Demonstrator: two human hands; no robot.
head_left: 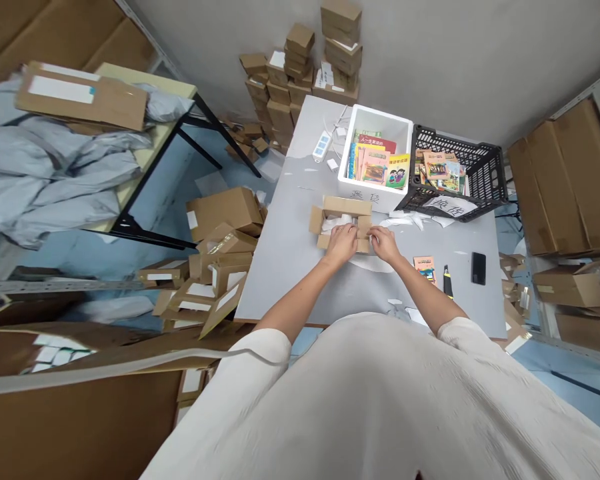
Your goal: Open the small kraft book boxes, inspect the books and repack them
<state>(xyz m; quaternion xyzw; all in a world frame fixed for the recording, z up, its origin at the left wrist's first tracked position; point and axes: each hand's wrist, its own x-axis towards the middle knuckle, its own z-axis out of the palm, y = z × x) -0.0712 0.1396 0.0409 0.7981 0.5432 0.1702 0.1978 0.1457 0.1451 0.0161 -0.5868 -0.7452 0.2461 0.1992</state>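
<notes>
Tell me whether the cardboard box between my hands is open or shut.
Open: the cardboard box's flaps spread outward, exposing white material inside.

Looks like plain matt cardboard on the open box (316,220), with crumpled white paper (331,224) inside. Seems like smooth, foam-type plastic for the white bin (351,191), and hard latticed plastic for the black crate (496,175). Check out the phone (479,269), totally smooth and glossy. Gotta say thin, wrinkly plastic with a soft sheen for the grey bags (63,167). Feels like soft matt cloth on the shirt (370,400), just going by looks. Reads smooth on the grey tabletop (285,267), mostly matt.
</notes>
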